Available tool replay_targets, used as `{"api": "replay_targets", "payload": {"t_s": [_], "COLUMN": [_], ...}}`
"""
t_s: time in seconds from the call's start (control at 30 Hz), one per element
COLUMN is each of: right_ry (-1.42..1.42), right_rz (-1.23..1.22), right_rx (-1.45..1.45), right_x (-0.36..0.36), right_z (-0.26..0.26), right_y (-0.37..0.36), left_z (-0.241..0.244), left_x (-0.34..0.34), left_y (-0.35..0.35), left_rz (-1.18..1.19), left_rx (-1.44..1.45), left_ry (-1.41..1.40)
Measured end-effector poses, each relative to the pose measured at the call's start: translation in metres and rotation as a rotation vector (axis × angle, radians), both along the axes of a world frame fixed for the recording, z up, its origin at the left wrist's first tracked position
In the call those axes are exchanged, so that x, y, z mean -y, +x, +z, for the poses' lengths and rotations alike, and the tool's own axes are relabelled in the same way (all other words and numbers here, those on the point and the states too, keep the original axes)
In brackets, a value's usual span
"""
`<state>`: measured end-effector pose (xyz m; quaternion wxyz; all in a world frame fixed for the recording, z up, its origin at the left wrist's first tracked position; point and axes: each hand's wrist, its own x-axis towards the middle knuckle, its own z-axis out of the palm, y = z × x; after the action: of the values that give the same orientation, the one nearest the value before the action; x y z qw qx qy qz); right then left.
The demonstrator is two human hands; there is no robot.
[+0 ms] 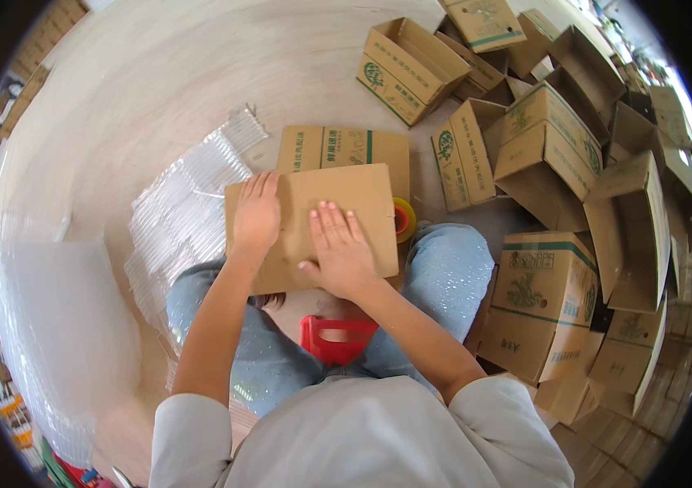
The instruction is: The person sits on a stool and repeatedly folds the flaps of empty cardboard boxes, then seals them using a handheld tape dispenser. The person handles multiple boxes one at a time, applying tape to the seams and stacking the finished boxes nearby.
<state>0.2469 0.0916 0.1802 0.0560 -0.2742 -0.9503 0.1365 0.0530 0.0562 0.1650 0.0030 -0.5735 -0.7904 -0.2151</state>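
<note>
A plain brown cardboard piece (297, 244), perhaps the face of a box, lies before me between my knees. My left hand (258, 210) rests on its upper left part, fingers close together near the edge. Flat on its right half is my right hand (338, 250), with the fingers slightly spread. Beyond it, a printed cardboard box (346, 146) is partly covered by the plain cardboard. A roll of yellow tape (405, 219) with a red core shows at the right edge, partly hidden. Below, a red plastic stool (336, 341) is visible between my legs.
Clear air-cushion wrap (187, 195) lies on the floor at the left, near a large bundle of translucent plastic wrap (65, 329). Many open cardboard boxes (550, 146) are heaped at the right, and another printed box (538, 305) stands beside my right knee.
</note>
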Motion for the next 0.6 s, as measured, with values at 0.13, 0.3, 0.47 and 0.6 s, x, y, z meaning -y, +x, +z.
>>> {"api": "replay_targets", "payload": {"t_s": [0.13,0.3,0.47,0.6], "right_ry": [0.075,-0.606,-0.649,-0.587], "right_rz": [-0.453,-0.987,-0.979,-1.047], "right_rx": [-0.095,-0.254,0.081,0.244], "right_x": [-0.04,-0.114,-0.121,-0.122], "right_z": [-0.013,-0.088,-0.171,-0.22], "right_y": [0.038,0.063,0.029,0.026], "left_z": [0.003,-0.004,0.001,-0.002], "left_x": [0.0,0.043,0.034,0.039], "left_y": [-0.003,-0.038,-0.026,-0.028], "left_rz": [-0.028,0.052,0.087,0.094], "left_rx": [-0.019,0.112,0.118,0.084], "left_ry": [-0.023,0.03,-0.032,-0.058]}}
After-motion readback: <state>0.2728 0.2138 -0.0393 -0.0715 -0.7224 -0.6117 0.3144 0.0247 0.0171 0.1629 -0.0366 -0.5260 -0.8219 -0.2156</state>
